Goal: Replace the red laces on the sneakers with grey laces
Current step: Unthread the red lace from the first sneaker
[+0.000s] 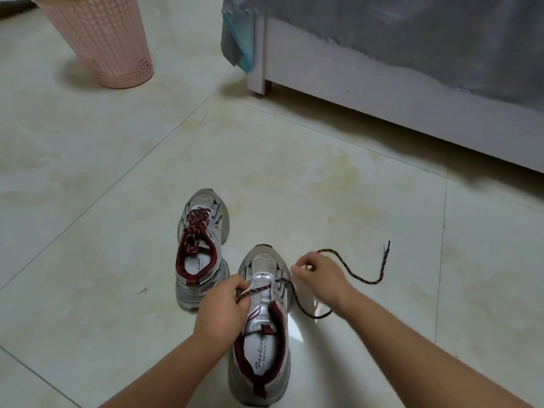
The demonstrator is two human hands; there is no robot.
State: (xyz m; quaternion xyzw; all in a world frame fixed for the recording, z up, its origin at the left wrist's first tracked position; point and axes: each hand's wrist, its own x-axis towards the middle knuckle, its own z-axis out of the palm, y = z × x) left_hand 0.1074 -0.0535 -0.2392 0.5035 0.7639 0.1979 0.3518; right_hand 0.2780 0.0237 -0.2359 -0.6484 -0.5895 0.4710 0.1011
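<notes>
Two silver sneakers with dark red lining stand on the tiled floor. The far left sneaker is fully laced with a red speckled lace. The near sneaker has most eyelets bare; a red speckled lace crosses only its lowest eyelets. My left hand pinches one end of this lace beside the tongue. My right hand pinches the other part to the right of the toe, and its loose tail curls out over the floor to the right. No grey lace is in view.
A pink perforated plastic bin stands at the back left. A white bed frame with a grey cover runs along the back right. Pale glossy floor tiles surround the shoes.
</notes>
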